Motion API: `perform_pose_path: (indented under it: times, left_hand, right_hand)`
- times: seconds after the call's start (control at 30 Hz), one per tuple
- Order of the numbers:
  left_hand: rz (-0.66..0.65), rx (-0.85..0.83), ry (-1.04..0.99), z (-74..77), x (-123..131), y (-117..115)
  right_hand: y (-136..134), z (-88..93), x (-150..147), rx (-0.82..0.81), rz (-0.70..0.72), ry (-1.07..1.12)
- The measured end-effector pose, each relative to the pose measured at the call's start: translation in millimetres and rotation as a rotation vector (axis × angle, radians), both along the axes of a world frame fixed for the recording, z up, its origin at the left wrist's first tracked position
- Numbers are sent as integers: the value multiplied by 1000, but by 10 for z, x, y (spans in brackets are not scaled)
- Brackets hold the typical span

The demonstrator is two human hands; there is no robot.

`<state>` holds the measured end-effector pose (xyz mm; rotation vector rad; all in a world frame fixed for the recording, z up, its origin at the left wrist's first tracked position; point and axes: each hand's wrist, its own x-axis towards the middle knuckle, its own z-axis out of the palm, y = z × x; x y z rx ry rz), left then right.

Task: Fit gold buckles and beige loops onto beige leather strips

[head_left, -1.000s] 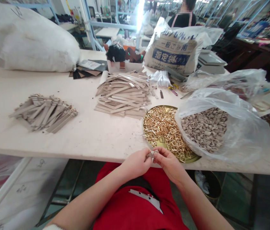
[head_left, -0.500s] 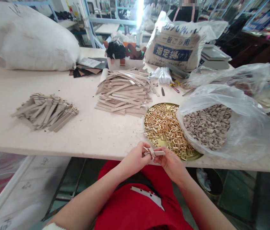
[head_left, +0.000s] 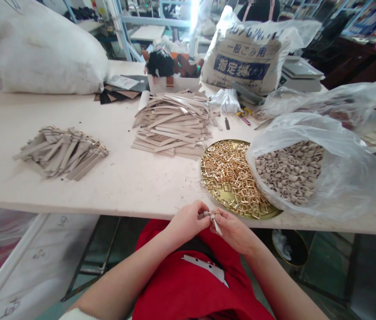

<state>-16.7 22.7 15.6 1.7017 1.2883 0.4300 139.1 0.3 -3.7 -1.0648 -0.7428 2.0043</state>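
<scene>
- A long white tabletop (head_left: 74,195) runs across the view.
- A clear plastic bag (head_left: 351,186) of curled beige strips overlaps a round brass tray (head_left: 204,178) heaped with gold metal buckles (head_left: 231,173).
- Both the left hand (head_left: 188,223) and right hand (head_left: 233,232) pinch, fingers closed, a narrow beige strip (head_left: 216,226) bearing a small gold buckle (head_left: 212,215), just before the tabletop's front edge, near the tray.

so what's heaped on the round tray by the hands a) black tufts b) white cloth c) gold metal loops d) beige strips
c. The round gold tray is heaped with small gold rectangular metal loops, while the beige strips lie in a separate pile beyond it.
</scene>
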Motion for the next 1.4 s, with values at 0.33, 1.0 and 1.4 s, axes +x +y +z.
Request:
perform_pose_path:
  times: [0.33,1.0,1.4]
  left_hand:
    - [14,-316,-264,-21,-69,-50]
    - [114,-558,-445,-199,93,-48]
    - [206,-643,-497,-246,142,-37]
  right_hand:
    - [0,-123,12,299,-294,-602]
    - [-92,-165,-30,570,-248,-1084]
    - [-21,-253,-69,591,-220,-1109]
